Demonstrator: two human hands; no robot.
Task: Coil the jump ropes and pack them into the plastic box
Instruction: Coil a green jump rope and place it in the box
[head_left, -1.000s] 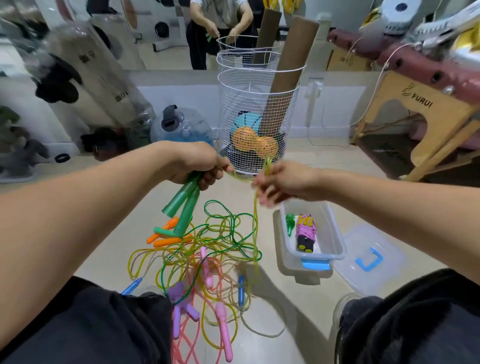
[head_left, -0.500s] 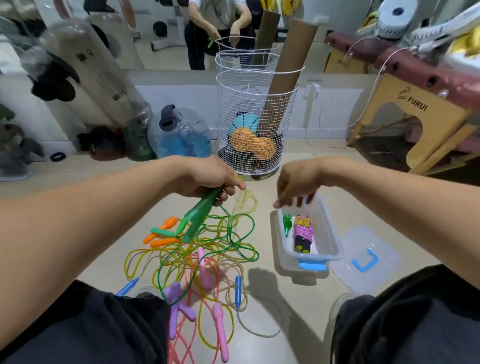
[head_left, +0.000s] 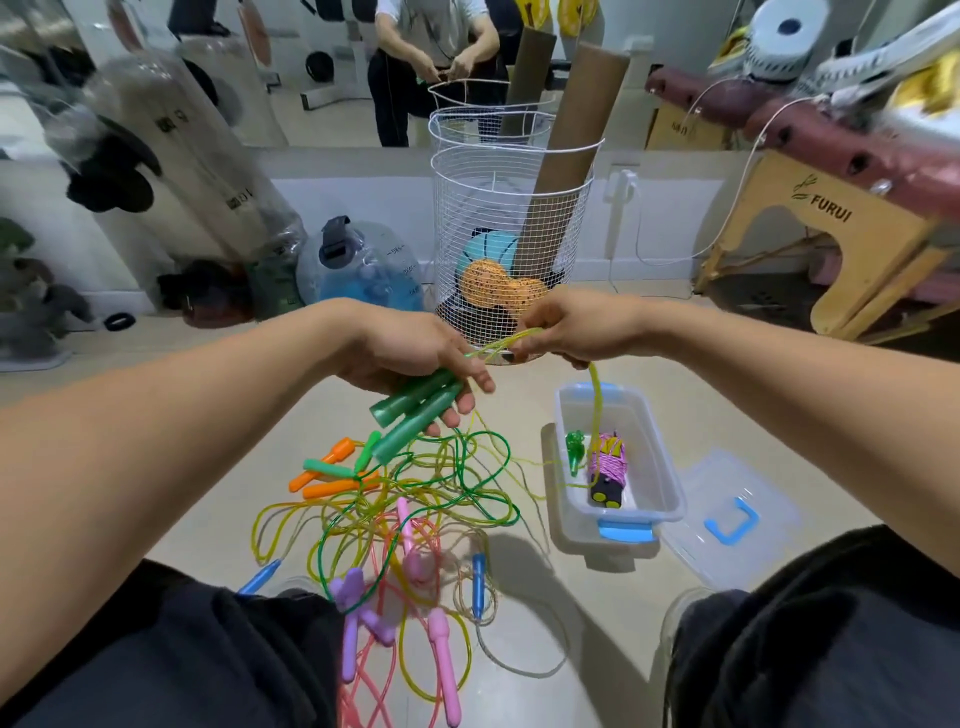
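We are mid-coil on the green-handled rope. Our left hand (head_left: 415, 358) grips the two green handles (head_left: 415, 410) together, fingers curled round them. Our right hand (head_left: 576, 332) pinches the yellow-green cord (head_left: 596, 400) just beside the left, cord hanging down in front of the plastic box (head_left: 670, 499).

Next move, as we judge it: wrap that cord round the handles turn after turn, pulling slack free of the floor tangle (head_left: 395, 509), then drop the bundle in the box.

Counts:
- Box: one, open, on the floor right of the tangle; its lid (head_left: 727, 519) lies beside it.
- Coiled ropes in the box: one pink bundle (head_left: 608, 467), plus a small green piece we can't identify.
- Loose handles on the floor: orange pair (head_left: 327, 475), pink pair, purple pair, two blue.
- Loose ropes: we cannot tell exactly, roughly four.
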